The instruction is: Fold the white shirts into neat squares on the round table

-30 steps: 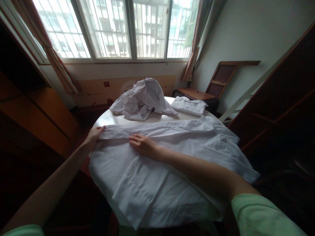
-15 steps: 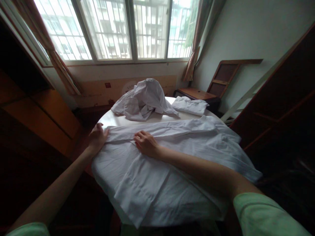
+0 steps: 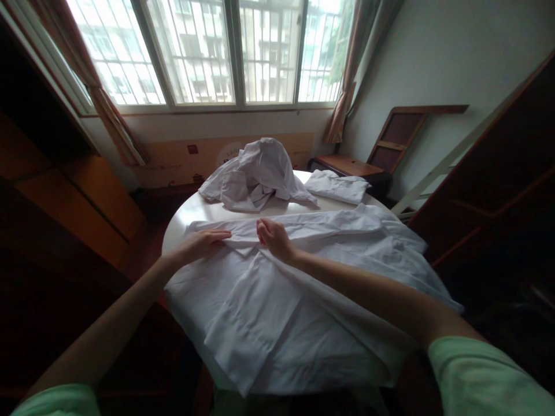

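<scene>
One bare left hand [image 3: 208,240] and one bare right hand [image 3: 276,238] on a big white cloth garment [image 3: 312,329] over a round white table [image 3: 184,216].
Head view: left hand flat, fingers straight, seemingly nothing held, near the left end of the garment's long folded white band [image 3: 323,221]. Right hand curled tight, most likely on a pinch of cloth, closer to the middle. Band long from side to side, mostly off to the right; loose cloth on the near side.

White garment [image 3: 295,341], pale green sleeves [image 3: 477,370], brownish curtains [image 3: 108,123]
</scene>
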### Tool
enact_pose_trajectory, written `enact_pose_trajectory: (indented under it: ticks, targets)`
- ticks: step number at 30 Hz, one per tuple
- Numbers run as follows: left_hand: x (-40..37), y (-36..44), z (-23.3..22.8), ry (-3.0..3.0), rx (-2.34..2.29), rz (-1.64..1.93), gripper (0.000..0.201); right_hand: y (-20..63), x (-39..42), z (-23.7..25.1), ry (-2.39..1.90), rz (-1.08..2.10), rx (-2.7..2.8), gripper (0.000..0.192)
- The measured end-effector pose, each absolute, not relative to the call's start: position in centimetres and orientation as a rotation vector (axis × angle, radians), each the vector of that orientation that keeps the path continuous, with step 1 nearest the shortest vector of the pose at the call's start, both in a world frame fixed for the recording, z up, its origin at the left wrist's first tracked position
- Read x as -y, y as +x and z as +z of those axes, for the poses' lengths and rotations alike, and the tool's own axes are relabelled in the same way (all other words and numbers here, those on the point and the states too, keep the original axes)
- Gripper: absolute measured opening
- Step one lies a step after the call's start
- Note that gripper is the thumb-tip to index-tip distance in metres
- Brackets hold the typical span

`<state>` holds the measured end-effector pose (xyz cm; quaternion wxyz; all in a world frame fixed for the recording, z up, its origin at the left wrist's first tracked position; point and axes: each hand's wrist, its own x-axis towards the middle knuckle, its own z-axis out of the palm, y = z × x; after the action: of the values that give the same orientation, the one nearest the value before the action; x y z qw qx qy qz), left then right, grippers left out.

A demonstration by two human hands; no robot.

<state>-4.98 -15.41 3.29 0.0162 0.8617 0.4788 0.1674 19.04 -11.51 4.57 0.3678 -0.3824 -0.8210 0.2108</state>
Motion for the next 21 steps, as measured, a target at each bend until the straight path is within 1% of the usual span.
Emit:
enact_pose_trajectory:
  ticks: [2, 4, 7, 9, 10, 14, 15, 19, 21]
  targets:
    - [15.3, -5.2, 3.7, 2.621, -1.555, 0.538, 0.031, 20.0, 11.6, 5.2, -0.889, 0.5, 2.212, 0.035]
    - [15.1, -5.1, 4.4, 2.565, -1.702, 0.57, 0.03, 20.9, 11.9, 5.3, -0.804, 0.378, 2.379, 0.033]
    - [14.8, -4.7, 5.5, 2.519, -1.918, 0.657, 0.029, 22.0, 12.7, 4.5, -0.647, 0.137, 2.651, 0.021]
    - [14.6, -4.5, 6.0, 2.52, -1.979, 0.699, 0.03, 22.5, 13.3, 3.6, -0.58, 0.043, 2.748, 0.017]
    - [14.6, -4.3, 6.2, 2.53, -1.989, 0.707, 0.031, 22.6, 13.5, 3.2, -0.573, 0.029, 2.76, 0.02]
    - [14.9, -4.0, 6.6, 2.568, -2.029, 0.647, 0.035, 22.2, 13.2, 2.3, -0.529, 0.108, 2.737, 0.046]
    - [15.0, -3.9, 6.6, 2.572, -2.042, 0.624, 0.036, 21.9, 12.8, 2.2, -0.508, 0.125, 2.744, 0.048]
    - [15.2, -3.7, 6.5, 2.578, -2.079, 0.595, 0.035, 19.6, 11.0, 2.3, -0.505, 0.136, 2.816, 0.034]
    - [15.4, -3.6, 6.6, 2.576, -2.086, 0.586, 0.035, 18.2, 10.2, 2.4, -0.559, 0.16, 2.823, 0.032]
